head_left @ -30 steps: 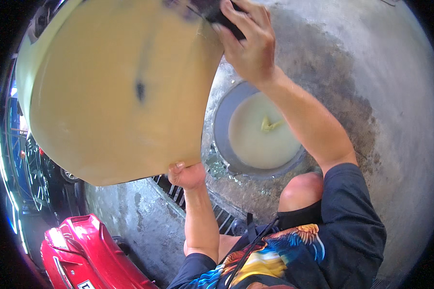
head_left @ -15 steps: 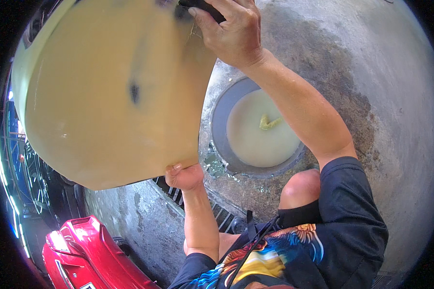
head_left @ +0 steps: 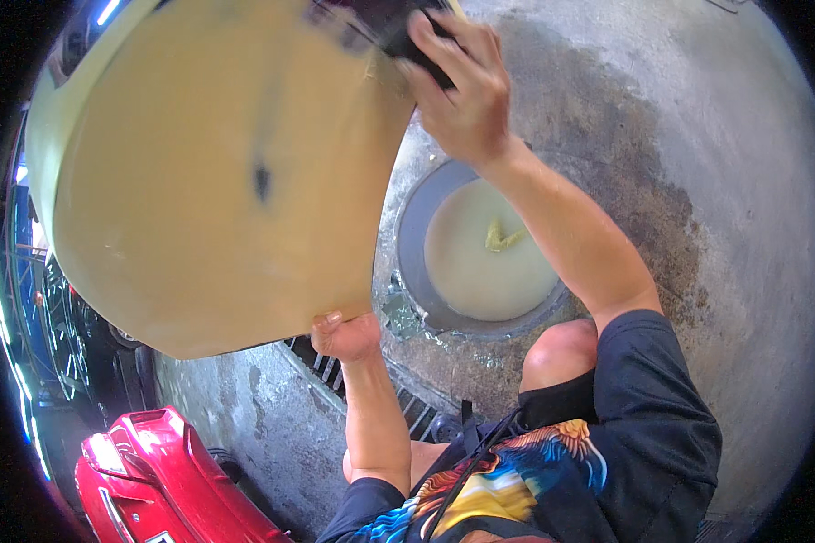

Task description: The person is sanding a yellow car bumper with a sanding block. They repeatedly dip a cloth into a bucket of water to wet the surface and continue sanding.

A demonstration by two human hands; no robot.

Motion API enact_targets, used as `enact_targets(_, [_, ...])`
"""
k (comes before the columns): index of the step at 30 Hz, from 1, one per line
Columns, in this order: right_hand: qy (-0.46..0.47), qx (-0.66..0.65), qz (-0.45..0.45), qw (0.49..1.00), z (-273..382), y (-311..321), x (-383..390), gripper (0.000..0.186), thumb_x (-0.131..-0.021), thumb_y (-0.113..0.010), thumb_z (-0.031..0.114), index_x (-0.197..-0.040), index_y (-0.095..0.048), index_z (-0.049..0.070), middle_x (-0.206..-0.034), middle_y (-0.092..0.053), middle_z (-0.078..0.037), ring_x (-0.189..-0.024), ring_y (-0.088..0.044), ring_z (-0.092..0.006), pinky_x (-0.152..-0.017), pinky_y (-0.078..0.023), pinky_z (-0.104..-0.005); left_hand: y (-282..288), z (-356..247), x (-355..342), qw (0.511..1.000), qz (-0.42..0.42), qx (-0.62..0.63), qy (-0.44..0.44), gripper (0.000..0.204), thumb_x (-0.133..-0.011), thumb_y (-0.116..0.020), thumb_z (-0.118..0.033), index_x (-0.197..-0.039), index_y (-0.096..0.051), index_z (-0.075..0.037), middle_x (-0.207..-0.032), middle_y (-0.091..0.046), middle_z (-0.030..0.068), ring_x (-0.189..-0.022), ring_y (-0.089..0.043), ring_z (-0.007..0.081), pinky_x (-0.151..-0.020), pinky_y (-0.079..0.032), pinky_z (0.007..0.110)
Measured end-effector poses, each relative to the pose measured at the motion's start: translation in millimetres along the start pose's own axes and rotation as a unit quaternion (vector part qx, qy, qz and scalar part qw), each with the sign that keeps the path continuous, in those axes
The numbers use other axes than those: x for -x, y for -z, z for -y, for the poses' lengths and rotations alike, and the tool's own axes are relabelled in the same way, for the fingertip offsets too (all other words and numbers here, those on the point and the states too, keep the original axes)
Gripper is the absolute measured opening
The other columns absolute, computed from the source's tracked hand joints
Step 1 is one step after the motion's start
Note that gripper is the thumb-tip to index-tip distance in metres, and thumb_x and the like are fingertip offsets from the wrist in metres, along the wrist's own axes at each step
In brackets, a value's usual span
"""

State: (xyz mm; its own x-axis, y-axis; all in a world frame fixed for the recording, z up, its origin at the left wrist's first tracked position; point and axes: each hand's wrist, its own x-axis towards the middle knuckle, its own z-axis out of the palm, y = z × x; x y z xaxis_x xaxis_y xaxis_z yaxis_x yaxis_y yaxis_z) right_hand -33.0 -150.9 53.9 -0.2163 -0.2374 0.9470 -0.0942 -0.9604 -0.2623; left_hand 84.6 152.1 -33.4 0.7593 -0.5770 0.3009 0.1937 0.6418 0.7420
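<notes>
A large curved body panel (head_left: 181, 217) fills the upper left, its face tan with a small dark spot near the middle and black areas along the top. My left hand (head_left: 346, 337) is closed round the panel's lower right corner, thumb on the face and the other fingers mostly hidden. Against the upper right edge, my right hand (head_left: 466, 86) grips a black sanding block (head_left: 435, 56), slightly blurred by motion. Its fingers lie over the block's back.
Right of the panel, a round grey tub (head_left: 411, 237) of cloudy water stands on the wet concrete floor (head_left: 607, 181), a yellowish strip (head_left: 504, 237) in it. A slotted drain grate (head_left: 417, 409) lies below. A glossy red vehicle part (head_left: 167, 480) stands at the lower left.
My right hand has moved slightly down and right with the sanding block along the panel's upper edge, uncovering more black surface. My left hand keeps its hold at the lower corner.
</notes>
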Motion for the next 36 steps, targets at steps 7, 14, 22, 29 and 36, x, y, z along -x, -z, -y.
enact_targets(7, [-0.005,-0.039,-0.018,0.999,-7.3,-5.5,-5.5,0.046,-0.077,-0.083,0.002,-0.121,-0.073,0.002,-0.119,-0.069,-0.018,-0.111,-0.064,-0.0362,-0.098,-0.048,-0.0451,-3.1,-2.7,1.2,0.999,0.028,0.015,0.023,0.061,-0.071,-0.059,-0.018,-0.13,-0.061,-0.004,-0.125,-0.065,0.0114,-0.112,-0.066,0.0322,-0.086,-0.06,0.053])
enact_targets(14, [-0.04,-0.033,0.036,0.998,-1.4,30.6,26.4,0.048,-0.077,-0.085,0.003,-0.124,-0.074,0.006,-0.122,-0.069,-0.014,-0.111,-0.063,-0.0329,-0.098,-0.049,-0.0436,-5.2,-8.4,2.5,1.0,-0.003,0.019,0.018,0.057,-0.072,-0.062,-0.017,-0.128,-0.062,-0.004,-0.123,-0.066,0.0091,-0.115,-0.064,0.0282,-0.1,-0.054,0.044])
enact_targets(22, [-0.067,-0.004,0.015,0.998,-12.7,43.4,25.5,0.048,-0.081,-0.086,0.004,-0.127,-0.071,0.003,-0.127,-0.07,-0.015,-0.112,-0.067,-0.0305,-0.096,-0.055,-0.0388,-21.4,-13.5,6.1,0.999,-0.02,-0.012,0.025,0.037,-0.077,-0.064,-0.013,-0.113,-0.069,-0.006,-0.11,-0.069,0.0035,-0.109,-0.066,0.022,-0.101,-0.051,0.04])
enact_targets(29, [-0.02,0.006,0.016,1.0,-10.7,1.4,5.6,0.048,-0.076,-0.088,0.009,-0.123,-0.075,0.01,-0.124,-0.069,-0.013,-0.109,-0.064,-0.0333,-0.098,-0.05,-0.044,-15.8,-12.9,5.8,0.999,0.004,0.03,0.044,0.048,-0.074,-0.062,-0.013,-0.122,-0.065,-0.005,-0.119,-0.068,0.0065,-0.115,-0.065,0.0251,-0.104,-0.051,0.043])
enact_targets(36, [-0.031,-0.035,-0.012,0.999,-0.8,0.8,7.8,0.044,-0.076,-0.084,0.004,-0.119,-0.077,0.009,-0.12,-0.068,-0.017,-0.112,-0.062,-0.0354,-0.099,-0.048,-0.0444,-2.3,-4.4,3.6,0.999,-0.017,0.013,0.038,0.057,-0.072,-0.06,-0.015,-0.128,-0.062,-0.003,-0.124,-0.066,0.0114,-0.115,-0.065,0.0306,-0.092,-0.059,0.049])
